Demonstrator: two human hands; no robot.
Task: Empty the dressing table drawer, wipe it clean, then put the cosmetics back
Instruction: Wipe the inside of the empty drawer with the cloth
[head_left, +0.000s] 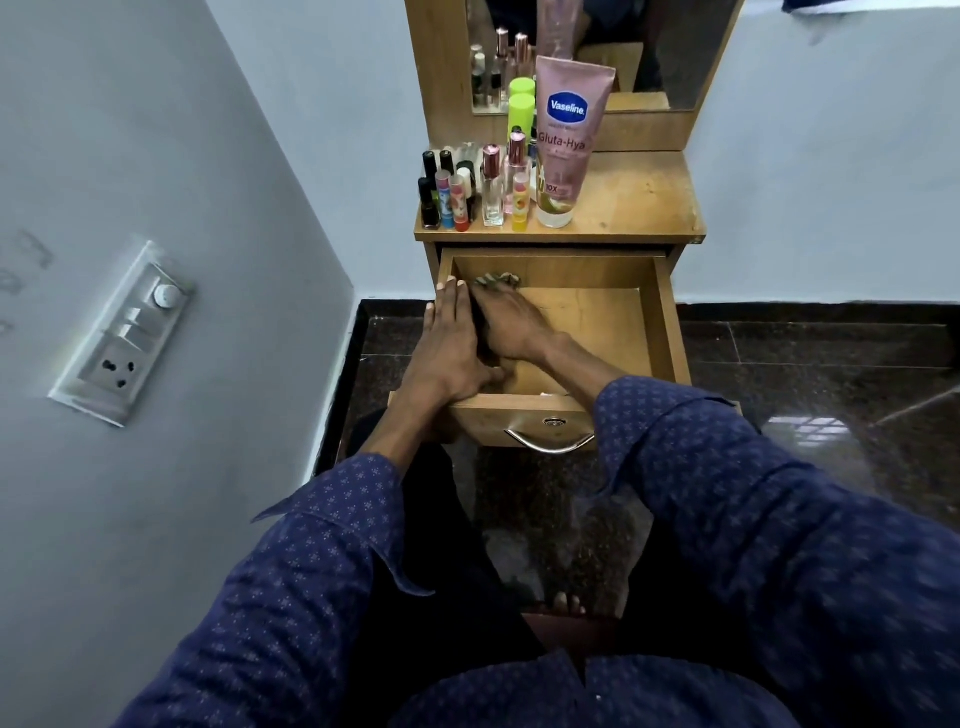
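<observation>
The wooden drawer (667, 317) stands pulled out, and its visible floor holds nothing but a cloth. My left hand (447, 348) lies flat with straight fingers along the drawer's left wall. My right hand (511, 322) presses a patterned cloth (498, 280) into the far left corner of the drawer floor. Only the cloth's edge shows beyond my fingers. The cosmetics stand on the tabletop (634, 202): a pink Vaseline tube (566, 140), perfume bottles (493, 187), nail polishes (429, 202), lip balms (457, 202) and a green-capped bottle (521, 111).
A mirror (670, 52) rises behind the tabletop. The drawer front carries a metal handle (550, 444) and a lock. A grey wall with a switchboard (124, 332) is close on the left. Dark polished floor lies to the right. My knees and a foot sit below the drawer.
</observation>
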